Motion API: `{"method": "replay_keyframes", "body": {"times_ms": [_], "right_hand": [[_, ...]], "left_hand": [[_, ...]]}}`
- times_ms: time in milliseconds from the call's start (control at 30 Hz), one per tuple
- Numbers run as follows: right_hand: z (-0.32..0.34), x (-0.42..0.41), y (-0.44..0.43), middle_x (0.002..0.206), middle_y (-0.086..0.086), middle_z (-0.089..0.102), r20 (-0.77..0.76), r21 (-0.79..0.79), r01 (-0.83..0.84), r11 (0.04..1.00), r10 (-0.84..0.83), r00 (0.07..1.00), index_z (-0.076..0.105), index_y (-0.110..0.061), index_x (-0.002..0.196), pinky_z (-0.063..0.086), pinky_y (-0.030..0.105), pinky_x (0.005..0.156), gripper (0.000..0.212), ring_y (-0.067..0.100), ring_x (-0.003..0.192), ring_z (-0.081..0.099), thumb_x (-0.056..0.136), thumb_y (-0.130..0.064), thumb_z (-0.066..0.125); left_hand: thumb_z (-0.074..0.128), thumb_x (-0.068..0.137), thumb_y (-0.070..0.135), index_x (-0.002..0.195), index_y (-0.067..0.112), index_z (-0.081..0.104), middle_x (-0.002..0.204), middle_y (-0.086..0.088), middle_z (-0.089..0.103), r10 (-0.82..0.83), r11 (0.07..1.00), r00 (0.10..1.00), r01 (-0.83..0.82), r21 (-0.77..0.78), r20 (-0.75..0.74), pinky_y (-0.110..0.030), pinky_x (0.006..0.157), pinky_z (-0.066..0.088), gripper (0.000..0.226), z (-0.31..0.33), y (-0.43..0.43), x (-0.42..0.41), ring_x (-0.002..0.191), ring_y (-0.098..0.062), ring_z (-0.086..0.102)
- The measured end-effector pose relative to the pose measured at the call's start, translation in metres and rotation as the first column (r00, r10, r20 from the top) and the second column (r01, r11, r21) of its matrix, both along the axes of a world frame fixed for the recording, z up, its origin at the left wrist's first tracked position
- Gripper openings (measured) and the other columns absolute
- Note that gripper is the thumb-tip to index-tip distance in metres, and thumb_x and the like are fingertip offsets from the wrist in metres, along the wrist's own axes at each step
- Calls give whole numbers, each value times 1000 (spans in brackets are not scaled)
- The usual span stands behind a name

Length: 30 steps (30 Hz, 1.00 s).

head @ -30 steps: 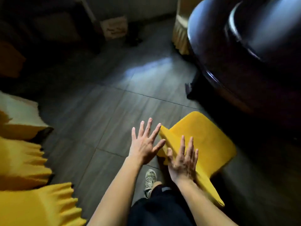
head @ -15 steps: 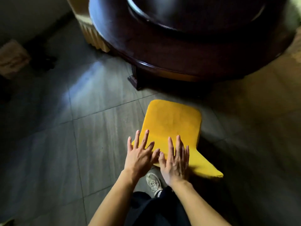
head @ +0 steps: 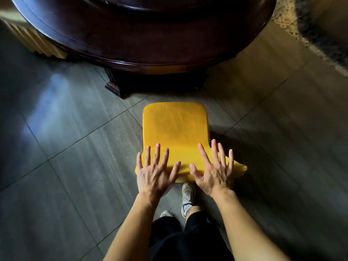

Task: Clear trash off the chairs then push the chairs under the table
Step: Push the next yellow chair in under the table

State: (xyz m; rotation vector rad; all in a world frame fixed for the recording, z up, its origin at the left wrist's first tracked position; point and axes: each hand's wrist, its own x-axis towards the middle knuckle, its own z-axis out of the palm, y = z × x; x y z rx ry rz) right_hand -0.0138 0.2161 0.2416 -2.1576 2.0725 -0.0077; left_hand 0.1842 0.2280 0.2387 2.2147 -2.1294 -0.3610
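Trousers (head: 188,240), black, cut off by bottom edge. Two pale shoes (head: 188,193) on grey tiled floor (head: 75,166), one mostly hidden by a trouser leg. Two bare hands: left hand (head: 154,174) and right hand (head: 214,172), side by side, fingers straight and spread, gripping nothing, laid flat on backrest of one yellow chair (head: 175,125). Chair legs hidden beneath seat. Seat front near one dark round table (head: 150,34), not under it; tabletop cut off at top. Fringed rug (head: 310,25) far right, blurred.

The chair (head: 175,125) has swung round to face the desk (head: 150,44) squarely. The left hand (head: 154,174) and right hand (head: 214,172), close together before, now press its back well apart.
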Motion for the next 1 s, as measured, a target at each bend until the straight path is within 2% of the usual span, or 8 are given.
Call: {"method": "replay_keyframes", "body": {"times_ms": [67,167,700,900,1000], "right_hand": [[-2,-1,0,163,17,30,9,-46,21,999,-20,1000,36,-30,156,13,61,122,80,34,150,31,88,-71,31],[-4,3,-4,160,17,37,16,-92,30,995,-29,999,42,-27,153,17,61,121,81,35,146,38,85,-70,34],[-6,19,-98,160,17,38,-23,-194,-8,981,3,1000,43,-22,153,17,59,121,74,36,143,41,86,-53,42],[-8,24,-143,159,16,40,-15,-233,-23,972,20,1000,43,-21,153,19,59,121,74,36,141,44,85,-52,43],[-10,29,-169,158,16,41,-7,-254,-26,967,25,1000,43,-20,153,19,59,120,75,36,140,45,85,-51,45]], "left_hand": [[27,95,72,146,28,56,158,-8,47,-3,999,1000,3,-53,1,-59,121,25,73,-4,1,1,149,-36,38],[28,96,70,145,27,57,157,-9,48,11,996,1000,-12,-83,-3,-58,121,25,72,-7,-3,3,148,-37,39],[32,99,65,143,24,59,158,-9,46,10,983,1000,-7,-186,12,-56,119,29,66,-13,-98,20,148,-35,40],[13,98,70,149,26,52,165,-7,35,13,990,1000,-10,-143,19,-56,122,24,77,-10,-141,27,153,-33,31],[12,98,71,150,27,50,166,-7,33,16,992,1000,-12,-126,27,-56,122,23,78,-10,-167,32,153,-33,29]]}}
